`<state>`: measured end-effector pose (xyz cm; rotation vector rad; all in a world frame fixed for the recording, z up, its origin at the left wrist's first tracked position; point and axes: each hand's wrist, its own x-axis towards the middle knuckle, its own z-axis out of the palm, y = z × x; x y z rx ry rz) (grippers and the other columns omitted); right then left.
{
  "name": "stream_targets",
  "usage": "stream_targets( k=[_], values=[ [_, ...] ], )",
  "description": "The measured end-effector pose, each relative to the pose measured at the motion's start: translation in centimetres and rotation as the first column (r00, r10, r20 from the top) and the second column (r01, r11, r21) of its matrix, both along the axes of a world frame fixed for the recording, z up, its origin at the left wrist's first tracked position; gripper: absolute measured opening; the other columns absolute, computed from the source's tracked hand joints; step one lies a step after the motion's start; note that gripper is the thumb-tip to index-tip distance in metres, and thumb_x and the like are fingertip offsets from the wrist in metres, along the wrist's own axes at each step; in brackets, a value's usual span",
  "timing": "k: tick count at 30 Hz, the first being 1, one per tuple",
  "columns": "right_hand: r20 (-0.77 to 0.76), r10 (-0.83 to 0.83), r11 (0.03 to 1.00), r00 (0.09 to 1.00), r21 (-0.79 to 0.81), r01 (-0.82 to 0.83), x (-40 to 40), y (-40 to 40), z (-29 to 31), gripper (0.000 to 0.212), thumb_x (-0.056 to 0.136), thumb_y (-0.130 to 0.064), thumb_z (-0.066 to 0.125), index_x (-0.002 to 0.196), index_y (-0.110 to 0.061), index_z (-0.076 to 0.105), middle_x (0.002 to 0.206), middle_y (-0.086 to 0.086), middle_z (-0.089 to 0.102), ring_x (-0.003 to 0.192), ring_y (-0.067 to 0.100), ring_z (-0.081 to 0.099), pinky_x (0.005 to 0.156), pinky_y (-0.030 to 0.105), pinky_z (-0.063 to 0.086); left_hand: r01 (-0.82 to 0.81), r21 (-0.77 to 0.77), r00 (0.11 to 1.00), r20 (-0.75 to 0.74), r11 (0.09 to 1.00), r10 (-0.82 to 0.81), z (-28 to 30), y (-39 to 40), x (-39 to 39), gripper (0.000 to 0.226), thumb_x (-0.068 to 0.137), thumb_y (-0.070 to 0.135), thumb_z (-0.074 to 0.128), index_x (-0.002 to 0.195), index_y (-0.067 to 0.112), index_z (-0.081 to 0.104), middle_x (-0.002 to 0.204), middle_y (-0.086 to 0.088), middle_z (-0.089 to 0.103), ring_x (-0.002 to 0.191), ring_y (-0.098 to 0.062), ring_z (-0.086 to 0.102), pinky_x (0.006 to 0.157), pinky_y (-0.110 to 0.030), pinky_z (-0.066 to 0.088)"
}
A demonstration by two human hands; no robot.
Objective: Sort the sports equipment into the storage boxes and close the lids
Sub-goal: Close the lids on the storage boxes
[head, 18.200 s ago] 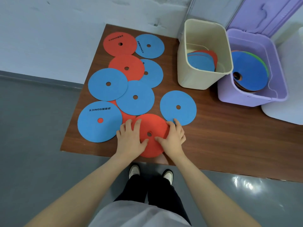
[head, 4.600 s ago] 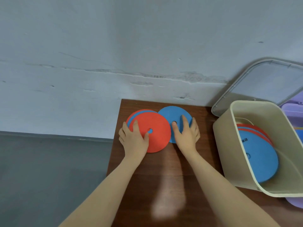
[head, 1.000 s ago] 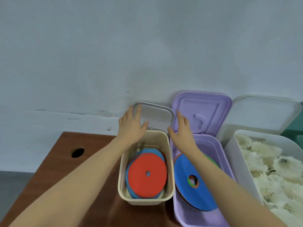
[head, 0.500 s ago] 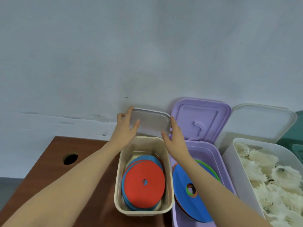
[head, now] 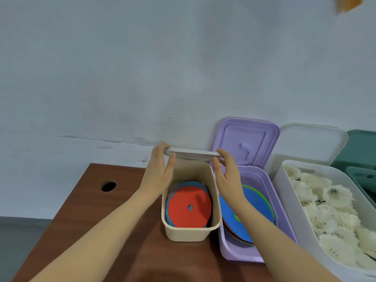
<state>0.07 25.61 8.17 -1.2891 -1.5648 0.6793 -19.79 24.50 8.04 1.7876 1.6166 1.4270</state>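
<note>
Soft, even, dimmish light w/ bluish cast; no hard glare. Faint shadow inside the cream box (head: 191, 234), dull sheen on desk (head: 114, 202) near bottom edge. Wide-angle bending toward edges; orange smear far above the box is blurred.

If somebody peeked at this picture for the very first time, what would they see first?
Probably the two hands, left hand and right hand, holding a pale lid by its ends above the open cream box in the middle. Next, the bright red disc lying on top inside that box. On the right, a white bin full of fluffy white shuttlecocks.
</note>
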Motion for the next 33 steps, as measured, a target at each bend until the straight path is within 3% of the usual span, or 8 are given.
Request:
stream_targets(
  k=[8, 12, 15, 17, 21, 25, 30, 33],
  values=[
    [0.202, 0.063, 0.998, 0.977, 0.007, -0.066, 2.0, -6.4, -3.7, 0.028, 0.094, -0.024, 0.053, 0.119, -0.014, 0.057, 0.125, -0.001, 0.048, 0.118, 0.01, 0.043, 0.104, 0.029, 0.034, 0.082, -0.116, 0.963, -0.248, 0.99, -0.109, -4.1, -6.5, -0.1, 0.042, 0.097, 0.031, 0.046, 0.133, 0.011, 0.047, 0.144, -0.008, 0.036, 0.136, -0.019, 0.027, 0.109, -0.023, 0.019],
    [0.29, 0.137, 0.99, 0.947, -0.075, -0.121, 2.8, -8.2, -5.9, 0.035, 0.09, -0.028, 0.06, 0.121, -0.012, 0.056, 0.132, -0.001, 0.037, 0.124, 0.017, 0.039, 0.105, 0.026, 0.03, 0.101, -0.122, 0.906, -0.4, 0.987, -0.142, -6.1, -8.8, 0.5, 0.052, 0.09, 0.039, 0.039, 0.116, 0.0, 0.061, 0.124, -0.021, 0.056, 0.122, -0.035, 0.045, 0.104, -0.046, 0.029],
    [0.361, 0.172, 0.981, 0.917, -0.145, -0.127, 3.2, -9.1, -7.6, 0.042, 0.086, -0.037, 0.061, 0.118, -0.01, 0.056, 0.135, 0.006, 0.036, 0.125, 0.027, 0.038, 0.109, 0.044, 0.03, 0.097, -0.202, 0.892, -0.417, 0.974, -0.176, -8.9, -10.3, 0.9, 0.061, 0.091, 0.048, 0.035, 0.114, -0.002, 0.061, 0.125, -0.025, 0.055, 0.121, -0.046, 0.046, 0.098, -0.052, 0.036],
    [0.409, 0.189, 0.977, 0.893, -0.166, -0.131, 3.6, -9.7, -8.7, 0.043, 0.085, -0.037, 0.056, 0.116, -0.007, 0.057, 0.136, 0.01, 0.038, 0.126, 0.029, 0.037, 0.109, 0.054, 0.027, 0.092, -0.24, 0.896, -0.403, 0.966, -0.186, -10.8, -11.3, 1.0, 0.068, 0.094, 0.053, 0.028, 0.12, -0.002, 0.058, 0.133, -0.024, 0.049, 0.127, -0.045, 0.037, 0.102, -0.051, 0.029],
    [0.483, 0.138, 0.988, 0.865, -0.131, -0.085, 4.0, -10.1, -9.7, 0.036, 0.089, -0.026, 0.061, 0.115, -0.002, 0.058, 0.133, 0.015, 0.043, 0.124, 0.034, 0.04, 0.109, 0.055, 0.026, 0.065, -0.222, 0.913, -0.381, 0.973, -0.148, -11.6, -11.5, 1.1, 0.042, 0.088, 0.018, 0.062, 0.124, -0.002, 0.056, 0.138, -0.022, 0.044, 0.131, -0.043, 0.033, 0.103, -0.047, 0.023],
    [0.52, 0.104, 0.993, 0.848, -0.102, -0.059, 3.8, -9.9, -10.5, 0.028, 0.086, -0.019, 0.065, 0.109, -0.004, 0.061, 0.131, 0.018, 0.047, 0.12, 0.039, 0.044, 0.105, 0.056, 0.033, 0.078, -0.177, 0.915, -0.378, 0.981, -0.141, -11.2, -11.2, 0.9, 0.041, 0.084, 0.015, 0.066, 0.122, 0.0, 0.059, 0.137, -0.018, 0.046, 0.131, -0.039, 0.035, 0.102, -0.04, 0.024],
    [0.552, 0.047, 0.999, 0.833, -0.038, -0.032, 4.1, -9.9, -10.1, 0.022, 0.084, -0.015, 0.068, 0.102, -0.003, 0.067, 0.126, 0.019, 0.055, 0.118, 0.041, 0.048, 0.11, 0.041, 0.02, 0.093, -0.123, 0.868, -0.476, 0.988, -0.141, -10.6, -11.0, 0.6, 0.037, 0.08, 0.026, 0.067, 0.105, -0.001, 0.067, 0.12, -0.021, 0.06, 0.116, -0.043, 0.051, 0.085, -0.048, 0.048],
    [0.542, 0.066, 0.998, 0.838, -0.042, -0.052, 4.2, -9.9, -10.0, 0.025, 0.085, -0.017, 0.066, 0.105, -0.003, 0.067, 0.129, 0.018, 0.054, 0.124, 0.038, 0.045, 0.111, 0.038, 0.016, 0.103, -0.069, 0.812, -0.57, 0.992, -0.123, -10.7, -10.9, 0.5, 0.033, 0.082, 0.03, 0.061, 0.095, 0.001, 0.07, 0.107, -0.016, 0.067, 0.107, -0.041, 0.059, 0.08, -0.042, 0.053]
  ],
)
